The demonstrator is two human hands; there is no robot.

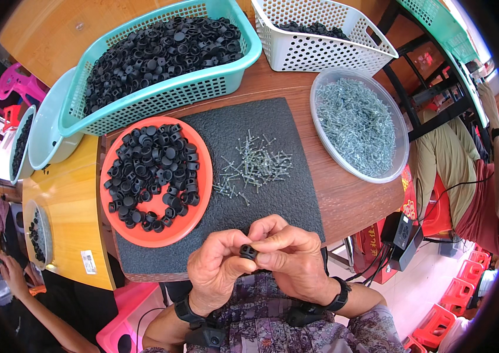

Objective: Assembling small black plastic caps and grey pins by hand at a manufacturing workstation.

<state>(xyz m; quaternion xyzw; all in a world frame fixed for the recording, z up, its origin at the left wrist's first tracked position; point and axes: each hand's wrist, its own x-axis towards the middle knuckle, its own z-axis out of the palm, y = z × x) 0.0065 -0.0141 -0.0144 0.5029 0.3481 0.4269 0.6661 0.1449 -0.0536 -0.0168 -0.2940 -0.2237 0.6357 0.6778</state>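
Both my hands meet just off the near edge of a dark grey mat (249,115), pinching one small black round plastic part (248,252). Fingers of my left hand (217,265) close on its left side; thumb and fingertips of my right hand (287,256) press it from the right. Openings show in the face of the part. Whether a screw is in it, I cannot tell. Up and to the left, an orange-red plate (155,238) holds many similar black parts (152,153). Beyond my hands a loose pile of silver screws (261,165) lies on the mat.
A round clear tub (405,144) of screws stands right. Behind are a turquoise basket (161,97) and a white basket (326,56) with black parts. Bowls stand at left. Another person's arm (43,312) is lower left; a seated person (449,159) is right, near black power adapters (399,232).
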